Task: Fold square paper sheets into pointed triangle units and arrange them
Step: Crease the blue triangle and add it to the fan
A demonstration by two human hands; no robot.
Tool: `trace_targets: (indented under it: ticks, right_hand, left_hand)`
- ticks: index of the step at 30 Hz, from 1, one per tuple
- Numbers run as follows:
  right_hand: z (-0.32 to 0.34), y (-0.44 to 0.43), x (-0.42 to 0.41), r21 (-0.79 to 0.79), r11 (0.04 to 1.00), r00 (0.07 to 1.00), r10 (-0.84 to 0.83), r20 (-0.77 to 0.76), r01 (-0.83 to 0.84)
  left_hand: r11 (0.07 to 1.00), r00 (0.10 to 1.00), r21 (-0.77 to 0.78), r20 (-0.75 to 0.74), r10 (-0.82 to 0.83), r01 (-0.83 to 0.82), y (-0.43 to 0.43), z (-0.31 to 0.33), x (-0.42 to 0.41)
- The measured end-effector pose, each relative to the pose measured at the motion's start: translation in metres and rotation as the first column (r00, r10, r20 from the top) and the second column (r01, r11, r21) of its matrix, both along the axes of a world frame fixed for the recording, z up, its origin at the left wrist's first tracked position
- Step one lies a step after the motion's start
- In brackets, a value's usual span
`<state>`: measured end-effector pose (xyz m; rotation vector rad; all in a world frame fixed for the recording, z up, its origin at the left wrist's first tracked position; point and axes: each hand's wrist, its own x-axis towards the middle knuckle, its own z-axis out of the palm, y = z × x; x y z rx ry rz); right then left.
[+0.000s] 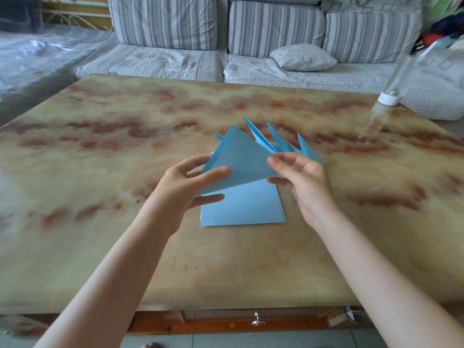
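Blue folded sheet (238,162), in the head view, is held over the stack of squares (246,207) on the table (125,247), left hand (185,187) pinching its left corner, right hand (303,182) its right; edges should probably be matched exactly before creasing.

Marbled beige-and-rust table (100,247) fills the centre, with a metal drawer knob (258,320) at 6 o'clock above grey floor tiles (251,341). A striped grey sofa (276,26) spans 12 o'clock, bearing a patterned pillow (302,57) at 1 o'clock. Clear plastic sheeting (37,54) lies at 10 o'clock. Lighting is soft and even.
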<state>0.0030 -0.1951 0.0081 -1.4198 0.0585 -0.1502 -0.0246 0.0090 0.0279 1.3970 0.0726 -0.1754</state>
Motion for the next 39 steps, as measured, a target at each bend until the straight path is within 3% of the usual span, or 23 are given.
trace_targets:
  ticks: [6,12,23,31,34,39]
  right_hand:
    - [0.002,0.0,-0.002,-0.061,0.998,0.999,-0.014,0.045,0.016]
    - [0.004,0.001,-0.002,-0.119,0.993,0.998,-0.019,0.065,0.027]
    - [0.005,0.006,-0.004,-0.205,0.978,0.991,0.056,0.119,-0.031]
    - [0.009,0.016,-0.01,-0.017,0.999,0.998,0.031,-0.047,-0.032]
    - [0.011,0.017,-0.012,0.052,0.991,0.987,0.126,-0.103,-0.121]
    - [0.009,0.032,-0.024,0.012,0.956,0.944,0.292,-0.152,-0.294]
  left_hand:
    - [0.996,0.999,0.087,0.037,-0.003,0.0,0.001,-0.007,0.003]
    - [0.962,0.99,0.267,0.142,0.02,-0.057,-0.005,-0.009,0.002]
    - [0.947,0.955,0.246,0.26,0.142,-0.208,-0.01,-0.009,0.003]
    - [0.959,0.946,0.139,0.248,0.209,-0.248,-0.012,-0.011,0.002]
    - [0.959,0.942,0.019,0.196,0.273,-0.282,-0.012,-0.009,0.002]
    - [0.96,0.961,-0.134,0.089,0.26,-0.247,-0.018,-0.009,-0.001]
